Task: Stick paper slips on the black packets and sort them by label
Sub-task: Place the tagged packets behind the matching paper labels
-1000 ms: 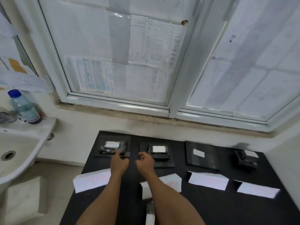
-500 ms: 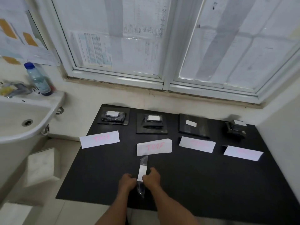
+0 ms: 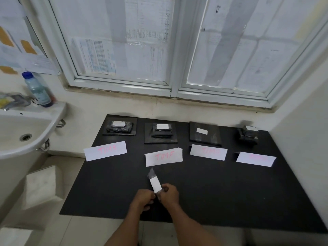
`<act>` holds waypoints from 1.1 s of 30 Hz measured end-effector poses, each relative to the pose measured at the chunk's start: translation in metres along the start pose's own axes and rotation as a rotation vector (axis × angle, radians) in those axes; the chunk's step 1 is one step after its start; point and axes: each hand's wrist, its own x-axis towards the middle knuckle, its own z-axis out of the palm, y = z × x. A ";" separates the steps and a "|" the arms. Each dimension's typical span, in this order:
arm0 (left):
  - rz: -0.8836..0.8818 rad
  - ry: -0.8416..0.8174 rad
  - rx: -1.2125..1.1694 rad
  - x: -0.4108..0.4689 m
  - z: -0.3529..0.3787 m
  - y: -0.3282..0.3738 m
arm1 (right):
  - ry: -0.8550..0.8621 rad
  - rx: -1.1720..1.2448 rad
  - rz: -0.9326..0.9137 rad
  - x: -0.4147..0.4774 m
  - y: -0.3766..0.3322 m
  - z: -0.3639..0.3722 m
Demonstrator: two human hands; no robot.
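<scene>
Near the front of the black table my left hand and my right hand both pinch a thin black packet with a white paper slip on it, tilted up and to the left. Four piles of black packets with white slips stand along the back: far left pile, second pile, flat third pile, right pile. In front of each pile lies a white label written in pink.
A white sink with a tap and a blue-capped bottle stands at the left. A papered window runs behind the table and a wall closes the right side. White blocks sit on the floor at the left.
My hands pulled back from the far piles to the table's front and took hold of the slip-bearing packet. Since half a second ago the packet has tilted more to the left.
</scene>
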 end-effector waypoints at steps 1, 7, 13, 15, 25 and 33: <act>0.122 0.087 0.111 0.001 -0.002 0.002 | -0.006 0.034 -0.010 0.000 -0.002 -0.006; 0.587 0.107 0.563 -0.010 -0.020 0.037 | -0.141 0.165 -0.080 0.002 -0.017 -0.050; 0.552 -0.019 0.587 -0.025 -0.027 0.066 | -0.207 0.159 -0.116 0.000 -0.038 -0.092; 0.541 -0.007 0.605 -0.031 -0.025 0.071 | -0.202 0.151 -0.137 -0.002 -0.043 -0.102; 0.655 0.069 0.640 -0.040 -0.011 0.106 | -0.138 0.045 -0.296 -0.007 -0.056 -0.147; 0.807 0.040 0.636 -0.031 0.000 0.173 | -0.015 -0.110 -0.303 0.014 -0.092 -0.186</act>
